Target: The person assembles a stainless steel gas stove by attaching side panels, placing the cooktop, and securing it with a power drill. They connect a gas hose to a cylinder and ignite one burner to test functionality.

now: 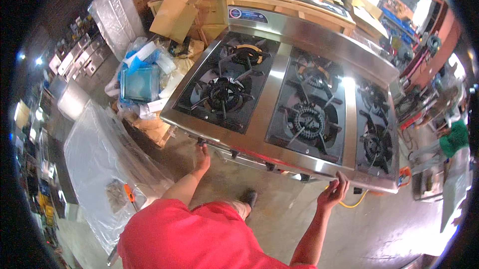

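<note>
We are looking down on a big stainless steel gas range [259, 87] filling the centre of the view, six black burner grates in three pairs running from ten o'clock across to three o'clock, its raised back panel up at twelve. At eight o'clock a large sheet of clear plastic wrap [100, 159] lies spread on the concrete floor, with an orange-handled tool [129, 193] resting on it near seven. Up at ten o'clock sits a heap of blue and white packing scraps [144, 77], and beyond it at eleven a slab of brown cardboard [182, 2] leans over wooden crates. At six o'clock our own red shirt [199, 239] fills the bottom edge. Now the hands: our left hand [202, 157], just below centre, reaches up to the range's front edge, fingers closed around a dark control knob [201, 142] there. Our right hand [333, 193], at five o'clock, curls its fingers up under the front lip of the range, gripping that edge near the right corner. A yellow cable [357, 201] trails just right of it.
</note>
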The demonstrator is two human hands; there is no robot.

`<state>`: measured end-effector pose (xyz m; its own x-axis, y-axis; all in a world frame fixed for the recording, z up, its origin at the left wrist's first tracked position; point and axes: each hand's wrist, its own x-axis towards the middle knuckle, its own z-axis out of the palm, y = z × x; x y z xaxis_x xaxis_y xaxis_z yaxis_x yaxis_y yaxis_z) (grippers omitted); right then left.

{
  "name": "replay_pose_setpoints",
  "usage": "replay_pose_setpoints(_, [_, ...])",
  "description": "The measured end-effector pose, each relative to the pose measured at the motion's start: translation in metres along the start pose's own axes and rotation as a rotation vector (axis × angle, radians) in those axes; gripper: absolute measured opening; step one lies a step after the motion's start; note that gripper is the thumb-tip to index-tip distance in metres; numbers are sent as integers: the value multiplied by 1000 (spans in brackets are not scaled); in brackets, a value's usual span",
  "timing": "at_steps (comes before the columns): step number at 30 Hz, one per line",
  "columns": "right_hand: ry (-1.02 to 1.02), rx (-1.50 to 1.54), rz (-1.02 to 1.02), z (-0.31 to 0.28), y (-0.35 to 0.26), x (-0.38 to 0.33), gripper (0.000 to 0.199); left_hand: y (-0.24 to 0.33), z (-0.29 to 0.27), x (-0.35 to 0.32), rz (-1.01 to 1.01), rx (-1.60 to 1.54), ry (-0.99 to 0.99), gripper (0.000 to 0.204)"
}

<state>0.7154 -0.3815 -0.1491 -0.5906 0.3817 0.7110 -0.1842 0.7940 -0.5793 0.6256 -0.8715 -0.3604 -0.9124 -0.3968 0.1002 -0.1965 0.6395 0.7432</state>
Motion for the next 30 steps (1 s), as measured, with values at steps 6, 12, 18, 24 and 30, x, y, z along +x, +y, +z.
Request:
replay_pose_setpoints(6, [-200,-147,-187,32,7,67,37,5,4,10,-69,55,23,54])
replay_pose_setpoints(12, [-281,-273,-108,33,5,62,38,14,-18,20,-672,-1009,-306,54])
replay_pose_setpoints(18, [-352,-279,-98,27,4,68,39,22,-31,8,-676,-869,-260,55])
replay_pose_setpoints(24, [-359,-225,-97,24,5,68,40,17,-25,1,-72,151,217,50])
replay_pose_setpoints(30, [-390,-213,-146,23,5,72,39,19,-20,6,26,-96,357,47])
